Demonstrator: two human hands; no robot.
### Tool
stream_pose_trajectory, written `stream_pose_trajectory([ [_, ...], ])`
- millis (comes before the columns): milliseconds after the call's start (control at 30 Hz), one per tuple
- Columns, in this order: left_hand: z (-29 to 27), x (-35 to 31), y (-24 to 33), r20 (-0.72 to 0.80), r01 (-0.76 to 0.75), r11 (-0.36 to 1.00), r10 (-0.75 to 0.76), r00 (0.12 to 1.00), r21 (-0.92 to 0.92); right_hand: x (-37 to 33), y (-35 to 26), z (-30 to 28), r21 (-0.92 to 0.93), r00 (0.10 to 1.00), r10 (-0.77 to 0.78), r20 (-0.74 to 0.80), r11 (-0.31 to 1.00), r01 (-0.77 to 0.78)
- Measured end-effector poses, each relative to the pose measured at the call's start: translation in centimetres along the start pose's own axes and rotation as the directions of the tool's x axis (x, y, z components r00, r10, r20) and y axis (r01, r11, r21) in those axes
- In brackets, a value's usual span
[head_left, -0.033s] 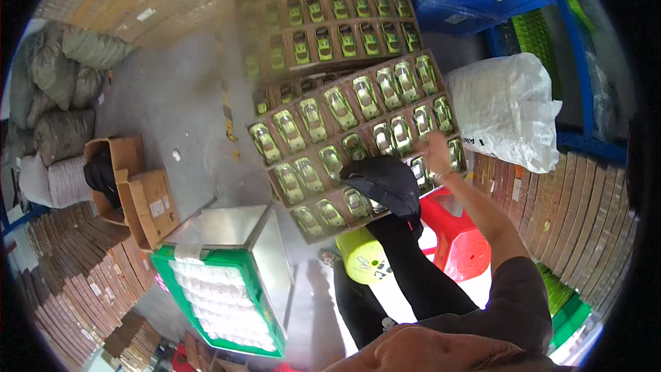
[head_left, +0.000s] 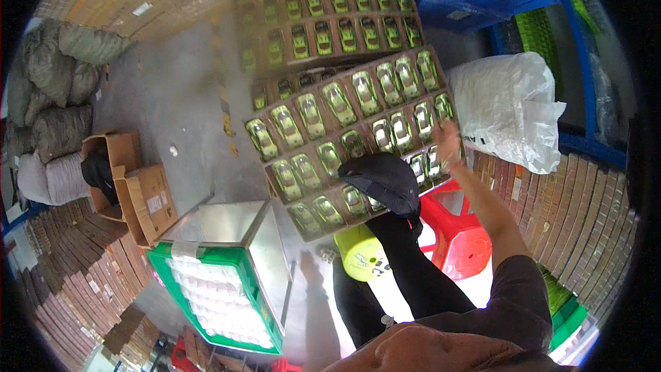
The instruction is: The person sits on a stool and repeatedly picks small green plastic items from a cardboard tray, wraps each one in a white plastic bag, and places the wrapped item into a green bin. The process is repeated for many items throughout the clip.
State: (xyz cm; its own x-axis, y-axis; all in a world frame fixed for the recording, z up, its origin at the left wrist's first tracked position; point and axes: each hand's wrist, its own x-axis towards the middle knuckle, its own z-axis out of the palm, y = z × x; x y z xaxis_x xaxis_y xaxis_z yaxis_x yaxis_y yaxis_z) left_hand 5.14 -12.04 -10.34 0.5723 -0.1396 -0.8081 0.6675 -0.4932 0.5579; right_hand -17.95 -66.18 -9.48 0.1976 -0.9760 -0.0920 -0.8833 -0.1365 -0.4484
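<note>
A tilted brown tray [head_left: 308, 232] holds rows of shiny green toy cars [head_left: 338, 103] in separate compartments. At its right edge is my right hand [head_left: 450, 146], fingers stretched out and slightly blurred beside the cars there. Nothing shows in that hand; whether it touches a car I cannot tell. My left hand is not visible. A black, cap-like thing [head_left: 382, 182] covers part of the tray's near side. Behind, a second tray [head_left: 310, 62] carries more green toy cars, its left part hazy.
Below the tray stand a red plastic stool [head_left: 468, 255] and a yellow-green stool [head_left: 361, 255]. A white sack [head_left: 509, 110] lies to the right, near stacked brown trays [head_left: 585, 220]. At left are an open cardboard box [head_left: 155, 203] and a green-framed crate [head_left: 162, 262].
My right hand has shifted right and slightly up, from over the cars to the tray's right edge. The trays and cars look nearly the same.
</note>
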Motion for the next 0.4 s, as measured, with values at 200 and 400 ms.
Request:
stream_pose_trajectory([
  [200, 4.6, 10.0, 13.6, -0.142, 0.022, 1.0, -0.024, 0.99, -0.014, 8.0, 7.2, -0.5, 0.062, 0.982, 0.187, 0.025, 0.98, -0.188],
  [400, 6.0, 17.9, 11.1, 0.197, 0.089, 0.937, -0.022, 0.98, -0.337, 23.2, 15.3, 2.4, 0.36, 0.854, 0.458, 0.244, 0.775, -0.519],
])
